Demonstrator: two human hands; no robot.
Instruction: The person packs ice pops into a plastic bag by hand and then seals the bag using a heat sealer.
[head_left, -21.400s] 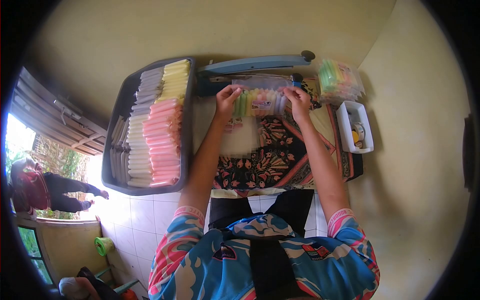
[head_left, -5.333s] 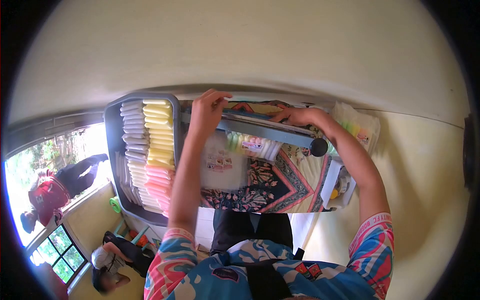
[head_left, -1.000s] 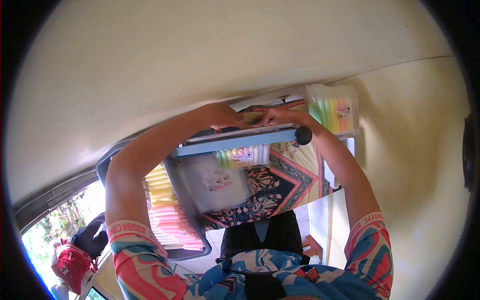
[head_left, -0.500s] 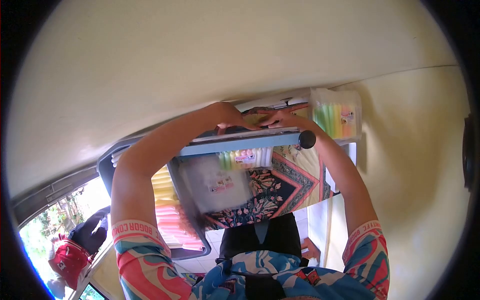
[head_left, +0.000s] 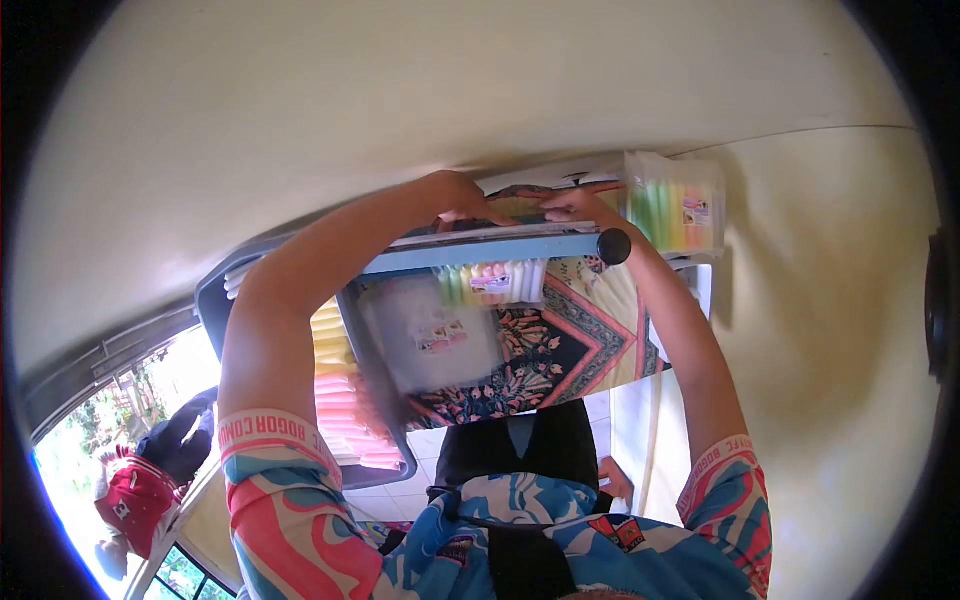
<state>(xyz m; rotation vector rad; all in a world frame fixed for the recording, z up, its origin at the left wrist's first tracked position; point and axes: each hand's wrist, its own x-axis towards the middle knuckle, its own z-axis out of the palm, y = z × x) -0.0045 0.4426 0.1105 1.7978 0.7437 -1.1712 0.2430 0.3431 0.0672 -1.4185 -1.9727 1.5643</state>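
Observation:
Both of my arms reach over a blue bar [head_left: 490,249] with a round black knob [head_left: 614,246] at its right end. My left hand [head_left: 462,207] is just behind the bar, fingers bent and one pointing right. My right hand [head_left: 577,204] faces it from the other side, fingers curled. The bar partly hides the fingertips, so anything between them cannot be made out. In front of the bar, a clear plastic bag [head_left: 430,340] with a small label lies on the patterned cloth [head_left: 590,330]. Beside it are pastel sticks [head_left: 490,283] with a label.
A clear bag of green, yellow and orange sticks [head_left: 680,215] stands at the right by the wall. On the left, a dark grey tray [head_left: 375,375] holds yellow and pink sticks [head_left: 350,415]. A red and dark garment-like shape [head_left: 145,500] shows near the window.
The whole view has tilted slightly, so the bar and table sit higher in the picture. My fingertips look a little farther apart behind the bar. The bags keep their places on the table.

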